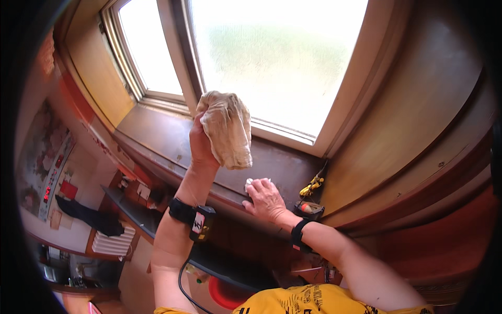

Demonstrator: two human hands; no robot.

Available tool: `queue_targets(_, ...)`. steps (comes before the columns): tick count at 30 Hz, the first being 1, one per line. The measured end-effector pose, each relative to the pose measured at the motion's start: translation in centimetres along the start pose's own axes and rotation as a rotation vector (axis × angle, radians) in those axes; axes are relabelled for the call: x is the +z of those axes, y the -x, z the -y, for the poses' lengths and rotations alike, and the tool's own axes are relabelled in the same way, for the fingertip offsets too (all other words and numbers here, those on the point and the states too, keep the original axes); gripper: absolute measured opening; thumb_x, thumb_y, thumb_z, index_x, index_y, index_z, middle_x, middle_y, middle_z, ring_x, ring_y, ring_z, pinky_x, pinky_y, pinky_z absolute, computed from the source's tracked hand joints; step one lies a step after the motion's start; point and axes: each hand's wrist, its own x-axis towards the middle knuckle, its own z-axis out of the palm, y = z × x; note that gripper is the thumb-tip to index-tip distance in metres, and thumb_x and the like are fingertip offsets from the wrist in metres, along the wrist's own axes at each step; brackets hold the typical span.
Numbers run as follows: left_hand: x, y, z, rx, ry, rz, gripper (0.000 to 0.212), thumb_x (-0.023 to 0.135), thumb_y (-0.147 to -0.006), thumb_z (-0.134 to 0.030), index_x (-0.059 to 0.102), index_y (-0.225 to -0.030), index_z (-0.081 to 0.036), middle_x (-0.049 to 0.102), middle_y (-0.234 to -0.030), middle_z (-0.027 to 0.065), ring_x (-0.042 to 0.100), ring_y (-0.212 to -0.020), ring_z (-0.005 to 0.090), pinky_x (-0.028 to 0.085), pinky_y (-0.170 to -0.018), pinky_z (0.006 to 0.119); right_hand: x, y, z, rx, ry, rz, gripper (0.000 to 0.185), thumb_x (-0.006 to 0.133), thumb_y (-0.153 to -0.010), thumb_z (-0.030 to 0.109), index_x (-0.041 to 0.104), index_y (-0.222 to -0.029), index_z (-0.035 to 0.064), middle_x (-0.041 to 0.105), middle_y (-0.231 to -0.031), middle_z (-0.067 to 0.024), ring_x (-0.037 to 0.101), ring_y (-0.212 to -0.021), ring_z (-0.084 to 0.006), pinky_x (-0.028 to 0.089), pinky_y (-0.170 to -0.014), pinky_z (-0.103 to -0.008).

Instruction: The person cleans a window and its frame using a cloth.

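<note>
My left hand (200, 143) is raised in front of the window and grips a folded beige cloth (227, 133), which hangs down over the fingers. Behind the cloth are the window's lower frame and its glass pane (274, 70). My right hand (267, 201) rests on the front part of the dark wooden windowsill (284, 157). Its bent fingers close over a small white thing (248, 183), mostly hidden, perhaps a wad of tissue or cloth. Each of my wrists wears a black strap; the left one carries a small device (202, 223).
To the right of my right hand lie a yellow tool or toy-like object (311, 185) and a dark little container (310, 209) with an orange item. A wooden side panel (392, 125) bounds the sill. Below are a black surface (231, 263) and a red basin (223, 294).
</note>
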Motion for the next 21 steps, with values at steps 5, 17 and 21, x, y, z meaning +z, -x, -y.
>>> queue_targets(5, -2.2, 6.3, 1.3, 0.059, 0.133, -0.102, 0.045, 0.035, -0.103, -0.035, 0.058, -0.128, -0.006, 0.066, -0.123, 0.0103, 0.061, -0.115, 0.0286, 0.046, -0.104, 0.045, 0.2, 0.1, 0.3, 0.015, -0.032, 0.016, 0.043, 0.073, -0.075, 0.033, 0.059, -0.104, 0.0057, 0.055, -0.108, -0.0136, 0.052, -0.104, -0.0334, 0.046, -0.092, -0.0448)
queue_targets(17, -2.1, 16.8, 2.6, 0.139, 0.322, -0.33, 0.043, 0.041, -0.102, -0.035, 0.055, -0.133, -0.009, 0.061, -0.13, 0.011, 0.057, -0.121, 0.0303, 0.044, -0.106, 0.05, 0.5, 0.1, 0.4, -0.017, 0.008, 0.038, 0.045, 0.073, -0.075, 0.027, 0.059, -0.11, 0.003, 0.057, -0.117, -0.0141, 0.051, -0.11, -0.0345, 0.043, -0.098, -0.0439)
queue_targets(21, -2.1, 22.0, 5.0, 0.144, 0.165, -0.514, 0.041, 0.04, -0.103, -0.032, 0.051, -0.136, -0.011, 0.061, -0.13, 0.0092, 0.06, -0.118, 0.0279, 0.049, -0.101, 0.046, 0.3, 0.2, 0.4, -0.023, 0.0, 0.037, 0.044, 0.074, -0.076, 0.028, 0.058, -0.11, 0.0041, 0.057, -0.117, -0.0126, 0.05, -0.11, -0.0339, 0.043, -0.099, -0.0436)
